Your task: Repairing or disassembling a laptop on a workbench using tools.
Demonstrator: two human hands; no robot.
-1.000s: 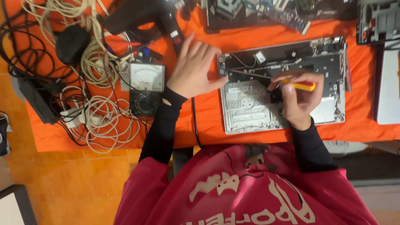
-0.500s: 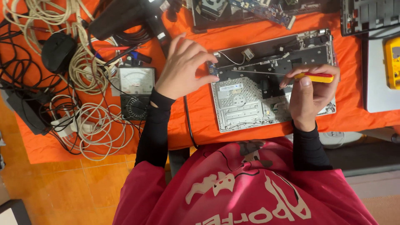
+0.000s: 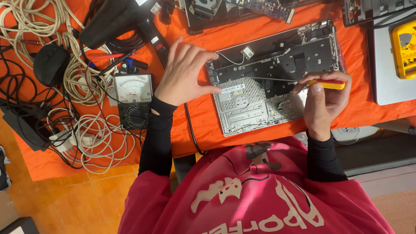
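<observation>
The laptop (image 3: 277,82) lies open on its back, in the middle of the desk (image 3: 203,125), which has an orange cloth on it. Its cover is off and you can see the grey and black parts inside. It sits a bit tilted, with its long side going from left to right.

Only the head view shows this. The right hand (image 3: 323,97) is curled shut around a screwdriver (image 3: 299,81) with a yellow and red handle. The thin metal shaft lies almost flat and points left across the laptop, to the middle of it. The tip is over the grey plate; I cannot tell if it touches. So the work spot lies to the left of the right hand, along the shaft.

The left hand (image 3: 186,73) is open with its fingers spread. It holds nothing. Its fingertips rest at the left edge of the laptop, and the thumb touches the edge too. Both hands are at the laptop, one on each side, but only the right one has a tool.

A meter (image 3: 133,99) with a dial lies just left of the left arm. Cables (image 3: 82,78) are piled near the left edge of the desk. A yellow meter (image 3: 405,43) sits near the right edge.
</observation>
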